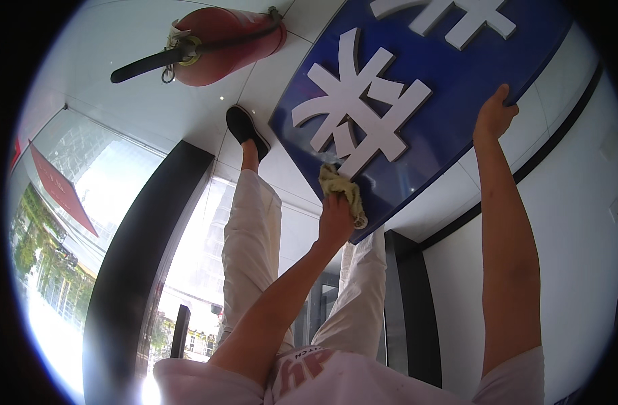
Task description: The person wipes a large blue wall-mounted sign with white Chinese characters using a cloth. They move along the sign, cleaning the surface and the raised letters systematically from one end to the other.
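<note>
A blue sign board (390, 185) with raised white characters (353, 94) stretches from the middle of the view to the upper right. My left hand (336, 219) is closed on a yellowish cleaning cloth (343, 187), which lies against the board's near left corner, just below a white character. At the board's right edge, my right hand (496, 116) grips the rim with the thumb and a finger showing; its other fingers are hidden behind or under the board.
A red fire extinguisher (235, 44) with a black hose is at the upper left. My black shoe (248, 131) rests on the pale tiled floor (275, 64) left of the board. A black frame (144, 250) borders glass (86, 175) on the left; a white wall (579, 270) is on the right.
</note>
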Demonstrator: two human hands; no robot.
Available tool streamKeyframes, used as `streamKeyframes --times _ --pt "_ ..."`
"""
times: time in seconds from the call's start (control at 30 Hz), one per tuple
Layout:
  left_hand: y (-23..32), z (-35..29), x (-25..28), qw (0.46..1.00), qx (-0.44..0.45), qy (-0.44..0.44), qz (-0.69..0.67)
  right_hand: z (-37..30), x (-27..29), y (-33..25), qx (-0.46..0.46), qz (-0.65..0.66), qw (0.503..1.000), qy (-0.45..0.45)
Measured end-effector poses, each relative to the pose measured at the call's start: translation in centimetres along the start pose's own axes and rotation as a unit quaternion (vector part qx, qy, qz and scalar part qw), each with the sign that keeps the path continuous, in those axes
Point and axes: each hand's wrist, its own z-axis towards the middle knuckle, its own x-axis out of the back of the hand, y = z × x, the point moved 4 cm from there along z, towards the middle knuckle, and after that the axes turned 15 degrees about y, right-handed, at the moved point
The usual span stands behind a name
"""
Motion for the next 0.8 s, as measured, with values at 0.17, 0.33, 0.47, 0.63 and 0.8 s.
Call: streamKeyframes --times 0.17,0.33,0.47,0.63,0.8 --pt "-4.0 4.0 2.5 0.976 0.068 0.099 -0.183 2.4 -1.3 2.1 0.046 0.057 0.997 -0.009" --pt "-4.2 8.5 -1.8 0.993 0.044 0.056 -0.097 2.1 -0.9 2.3 0.108 0.067 0.991 -0.049" --pt "-6.5 9.5 -1.1 0.989 -0.137 -0.041 0.043 1.1 -0.4 1.4 0.118 0.043 0.992 -0.018" --pt "-6.3 6.6 -1.9 0.999 0.015 0.024 0.029 1.0 0.0 1.1 0.093 0.045 0.995 -0.009" --pt "-12.5 5.5 4.0 0.968 0.223 -0.091 -0.064 0.7 -0.4 0.5 0.112 0.063 0.991 -0.026"
